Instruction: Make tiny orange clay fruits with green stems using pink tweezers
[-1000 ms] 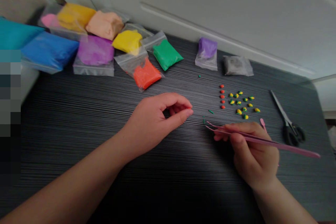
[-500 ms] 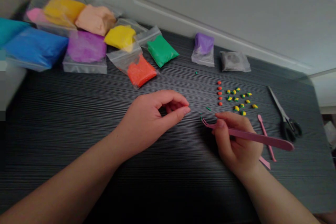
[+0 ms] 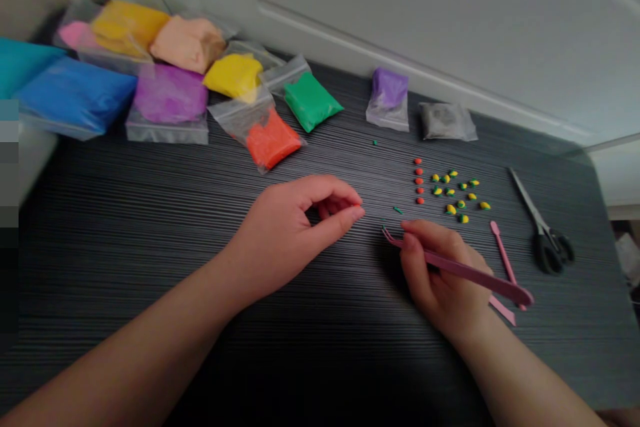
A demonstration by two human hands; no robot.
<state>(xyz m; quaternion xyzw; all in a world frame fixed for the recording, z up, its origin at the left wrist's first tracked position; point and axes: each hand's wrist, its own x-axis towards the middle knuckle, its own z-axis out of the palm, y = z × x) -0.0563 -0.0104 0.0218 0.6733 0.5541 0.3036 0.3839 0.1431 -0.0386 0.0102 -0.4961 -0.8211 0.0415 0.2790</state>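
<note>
The left hand [image 3: 300, 237] pinches a small red bit [image 3: 358, 206] between thumb and fingers. The right hand [image 3: 445, 273] holds pink tweezers [image 3: 465, 270], their curved tips close together beside a green sliver [image 3: 383, 224]; contact is unclear. A green strip [image 3: 398, 210] lies near, a green dot [image 3: 375, 143] farther back. Five red beads [image 3: 419, 181] form a column, with yellow-green beads [image 3: 451, 209] scattered to their right. Beyond the right hand lie a pink stick [image 3: 503, 247], a partly hidden pink tool [image 3: 503, 311] and scissors [image 3: 543, 230]. Along the back of the dark table [image 3: 240, 360] are a grey bag [image 3: 445, 121], a violet bag [image 3: 389, 90], a green bag [image 3: 311, 101] and a red bag [image 3: 273, 140]; more coloured bags [image 3: 75, 93] crowd the left.
</note>
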